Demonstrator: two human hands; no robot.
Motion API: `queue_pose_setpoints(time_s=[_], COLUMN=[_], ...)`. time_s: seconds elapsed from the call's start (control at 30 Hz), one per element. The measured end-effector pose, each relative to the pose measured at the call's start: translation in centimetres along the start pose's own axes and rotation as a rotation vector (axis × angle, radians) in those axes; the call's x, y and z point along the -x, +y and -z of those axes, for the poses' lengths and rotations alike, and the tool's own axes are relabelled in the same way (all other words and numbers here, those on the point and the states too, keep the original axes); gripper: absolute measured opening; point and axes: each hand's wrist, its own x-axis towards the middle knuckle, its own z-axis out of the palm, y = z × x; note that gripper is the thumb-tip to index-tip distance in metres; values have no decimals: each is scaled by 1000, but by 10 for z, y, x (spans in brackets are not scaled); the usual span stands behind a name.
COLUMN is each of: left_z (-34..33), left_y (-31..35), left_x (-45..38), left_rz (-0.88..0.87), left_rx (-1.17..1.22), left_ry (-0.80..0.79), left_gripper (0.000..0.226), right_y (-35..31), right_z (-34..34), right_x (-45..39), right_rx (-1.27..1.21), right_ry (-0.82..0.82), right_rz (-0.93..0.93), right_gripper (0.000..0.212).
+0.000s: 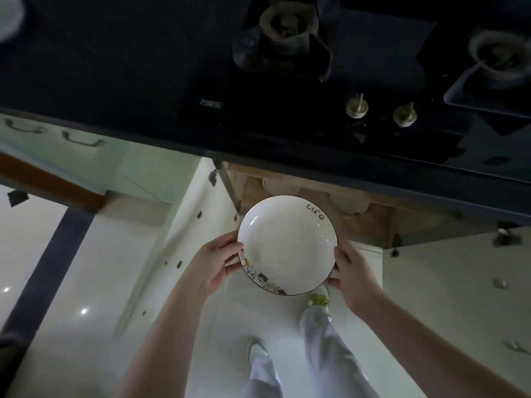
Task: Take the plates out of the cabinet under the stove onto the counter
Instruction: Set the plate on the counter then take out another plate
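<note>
A white plate (pixel 287 245) is held level in the air, clamped at opposite rim edges by the left hand (pixel 217 261) and right hand (pixel 352 268). Beyond the grip, the open cabinet (pixel 359 222) is seen under the dark stove (pixel 287 81).

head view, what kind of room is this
A home kitchen, most likely. A dark gas hob with a burner and knobs sits in the counter, an open cabinet lies below it, and both hands hold a white plate.
</note>
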Motion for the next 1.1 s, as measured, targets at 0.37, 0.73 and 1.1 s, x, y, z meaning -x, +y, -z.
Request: queue_pose_setpoints(time_s=[0.37,0.73,1.1], left_z=[-13,-22,-60], left_y=[18,51,31], left_x=[176,291,362], left_rz=[-186,-371,-423], left_rx=[-86,-172,-247], left_ry=[-59,7,149], left_gripper=[34,29,35], right_y=[-38,-74,-82], right_z=[19,25,57], right_x=[171,255,270], right_rx=[67,68,49], right_ry=[-34,-152,-316], right_rz=[195,306,337], right_gripper=[37,36,32])
